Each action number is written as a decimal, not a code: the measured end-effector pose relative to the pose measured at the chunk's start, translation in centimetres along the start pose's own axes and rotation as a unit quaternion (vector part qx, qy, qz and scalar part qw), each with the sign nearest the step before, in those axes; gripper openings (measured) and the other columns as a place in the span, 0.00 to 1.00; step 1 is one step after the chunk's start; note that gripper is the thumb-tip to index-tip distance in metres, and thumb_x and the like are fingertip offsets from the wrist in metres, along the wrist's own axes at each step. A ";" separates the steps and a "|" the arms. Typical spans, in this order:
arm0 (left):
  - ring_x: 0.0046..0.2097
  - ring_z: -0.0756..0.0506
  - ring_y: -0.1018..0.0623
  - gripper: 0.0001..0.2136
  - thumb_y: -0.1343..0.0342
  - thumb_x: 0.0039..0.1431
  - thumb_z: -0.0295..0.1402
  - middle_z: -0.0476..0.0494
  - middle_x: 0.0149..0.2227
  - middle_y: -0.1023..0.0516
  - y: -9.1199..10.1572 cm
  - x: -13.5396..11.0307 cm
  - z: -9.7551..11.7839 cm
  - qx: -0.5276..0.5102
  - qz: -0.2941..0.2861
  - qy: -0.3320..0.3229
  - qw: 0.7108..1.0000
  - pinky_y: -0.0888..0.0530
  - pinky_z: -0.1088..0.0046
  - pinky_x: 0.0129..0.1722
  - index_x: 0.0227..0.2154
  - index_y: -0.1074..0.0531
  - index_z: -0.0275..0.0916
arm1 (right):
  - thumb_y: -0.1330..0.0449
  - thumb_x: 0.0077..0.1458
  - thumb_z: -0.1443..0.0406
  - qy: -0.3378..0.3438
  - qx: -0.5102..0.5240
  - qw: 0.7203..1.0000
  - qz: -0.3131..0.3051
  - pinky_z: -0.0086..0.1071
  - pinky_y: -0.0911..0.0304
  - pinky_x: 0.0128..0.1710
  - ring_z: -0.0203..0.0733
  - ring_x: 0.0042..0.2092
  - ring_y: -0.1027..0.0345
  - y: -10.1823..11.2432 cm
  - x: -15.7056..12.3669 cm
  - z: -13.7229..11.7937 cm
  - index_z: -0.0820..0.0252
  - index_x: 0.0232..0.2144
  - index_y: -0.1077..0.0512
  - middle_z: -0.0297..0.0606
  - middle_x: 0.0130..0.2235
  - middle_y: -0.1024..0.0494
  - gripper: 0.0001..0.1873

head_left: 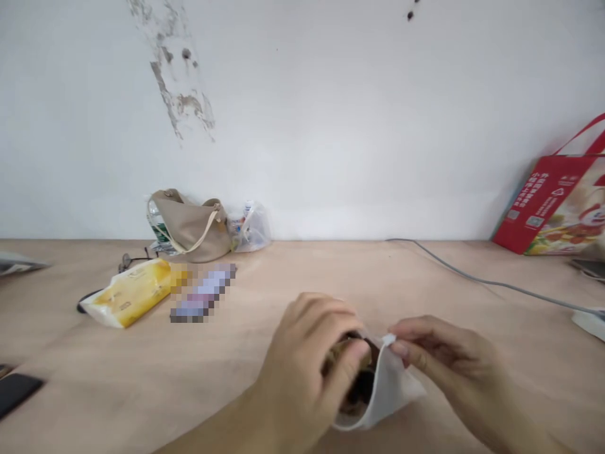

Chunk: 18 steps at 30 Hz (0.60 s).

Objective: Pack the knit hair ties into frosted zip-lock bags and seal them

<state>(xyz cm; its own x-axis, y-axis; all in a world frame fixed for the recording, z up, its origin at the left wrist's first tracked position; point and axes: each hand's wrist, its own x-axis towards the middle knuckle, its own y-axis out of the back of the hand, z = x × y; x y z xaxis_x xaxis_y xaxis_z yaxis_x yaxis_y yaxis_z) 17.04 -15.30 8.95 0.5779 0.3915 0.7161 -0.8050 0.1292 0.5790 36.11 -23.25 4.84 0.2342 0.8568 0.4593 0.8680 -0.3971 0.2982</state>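
Observation:
Low in the middle of the wooden table (293, 271), my left hand (307, 366) is curled round a brown, dark object (357, 381) that sits partly inside a small white pouch (390, 391). The fingers wrap over it, and what it is stays unclear. My right hand (439, 356) pinches the pouch's upper edge between thumb and fingertips and holds its mouth apart. The pouch rests on the table between both hands.
A yellow tissue pack (130, 293) and glasses (132, 260) lie at the left. A beige bag (191, 227), a bottle and a clear plastic bag (250, 228) stand by the wall. A red shopping bag (558, 202) is far right; a grey cable (482, 280) crosses the table. A black phone (16, 391) lies at the left edge.

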 end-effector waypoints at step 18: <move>0.30 0.48 0.31 0.11 0.52 0.64 0.30 0.50 0.25 0.27 -0.1 0.1 1.1 0.111 -0.078 -0.097 0.986 0.40 0.69 0.35 0.25 0.31 0.40 | 0.46 0.55 0.67 0.203 -0.136 0.968 -0.053 0.25 0.34 0.26 0.36 0.25 0.31 -1.4 -1.7 -1.5 0.53 0.32 0.33 0.31 0.26 0.28 0.03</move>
<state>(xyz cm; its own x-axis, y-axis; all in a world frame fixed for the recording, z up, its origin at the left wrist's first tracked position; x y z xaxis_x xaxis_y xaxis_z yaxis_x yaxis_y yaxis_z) 17.35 -16.29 9.43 0.7241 0.1980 0.6607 -0.6681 -0.0367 0.7432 33.83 -24.66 4.85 -0.0888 0.7200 0.6883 0.7172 -0.4333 0.5458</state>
